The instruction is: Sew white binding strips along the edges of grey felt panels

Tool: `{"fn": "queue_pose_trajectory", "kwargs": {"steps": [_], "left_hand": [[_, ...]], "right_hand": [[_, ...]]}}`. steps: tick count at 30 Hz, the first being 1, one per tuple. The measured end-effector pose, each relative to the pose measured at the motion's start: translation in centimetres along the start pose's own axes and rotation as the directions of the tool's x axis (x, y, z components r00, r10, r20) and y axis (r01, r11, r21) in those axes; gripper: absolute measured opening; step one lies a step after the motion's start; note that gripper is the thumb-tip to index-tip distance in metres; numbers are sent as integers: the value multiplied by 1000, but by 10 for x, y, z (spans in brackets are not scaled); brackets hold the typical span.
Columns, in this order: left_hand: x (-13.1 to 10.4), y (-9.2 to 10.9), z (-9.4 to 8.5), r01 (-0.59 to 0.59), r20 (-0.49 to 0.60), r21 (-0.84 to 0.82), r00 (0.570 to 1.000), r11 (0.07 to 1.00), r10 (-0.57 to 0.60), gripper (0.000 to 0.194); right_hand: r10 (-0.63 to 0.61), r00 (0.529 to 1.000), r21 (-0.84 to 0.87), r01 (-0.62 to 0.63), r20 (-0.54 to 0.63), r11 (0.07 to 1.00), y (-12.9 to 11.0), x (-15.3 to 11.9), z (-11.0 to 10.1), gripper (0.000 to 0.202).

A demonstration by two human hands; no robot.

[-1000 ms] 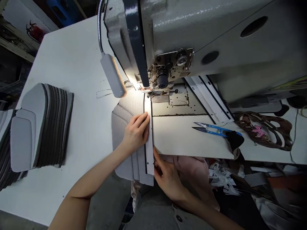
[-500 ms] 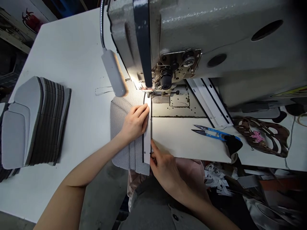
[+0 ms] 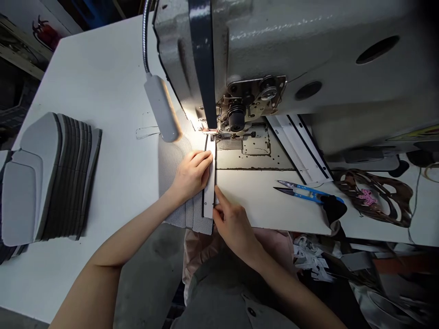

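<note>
A grey mesh fabric panel lies under the presser foot of the sewing machine. Along its right edge runs a white strip with black borders, its far end at the needle area. My left hand rests on the panel and strip, fingers together and pressing down just in front of the foot. Near the strip's lower end, my right hand pinches the right edge between thumb and fingers, with the index finger stretched along it.
Stacked grey padded panels stand on the left of the white table. A lamp hangs beside the machine head. Rightward lie blue thread snips, white strips and a brown hair clip.
The panel and strip have moved away from my body, further under the machine. My right hand has moved forward with their edge, while my left hand stays nearly in place.
</note>
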State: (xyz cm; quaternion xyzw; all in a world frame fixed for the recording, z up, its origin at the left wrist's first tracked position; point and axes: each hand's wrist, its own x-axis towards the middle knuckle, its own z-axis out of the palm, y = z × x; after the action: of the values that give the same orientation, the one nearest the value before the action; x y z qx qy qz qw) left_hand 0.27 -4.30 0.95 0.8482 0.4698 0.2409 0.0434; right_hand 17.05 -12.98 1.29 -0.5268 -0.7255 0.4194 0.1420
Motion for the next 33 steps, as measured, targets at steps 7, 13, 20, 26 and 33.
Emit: {"fn": "queue_pose_trajectory", "kwargs": {"steps": [7,13,20,26,33], "left_hand": [[2,-4,4,11,-1,22,1000,1000,-11,32],[13,-13,6,0,27,14,1000,1000,0,30],[9,-6,1,-67,-5,57,998,996,68,28],[0,-1,1,-39,-23,56,999,998,40,29],[11,-12,4,-45,-4,60,999,997,45,28]], "right_hand": [[21,999,-82,-24,-39,996,-6,9,-6,58],[5,999,-35,-6,-33,999,-9,1,-5,64],[32,998,-77,-36,-53,996,-6,13,-6,57],[4,995,-39,-8,-104,999,-2,25,-8,53],[25,996,-65,-31,-91,997,-6,40,-19,47]]}}
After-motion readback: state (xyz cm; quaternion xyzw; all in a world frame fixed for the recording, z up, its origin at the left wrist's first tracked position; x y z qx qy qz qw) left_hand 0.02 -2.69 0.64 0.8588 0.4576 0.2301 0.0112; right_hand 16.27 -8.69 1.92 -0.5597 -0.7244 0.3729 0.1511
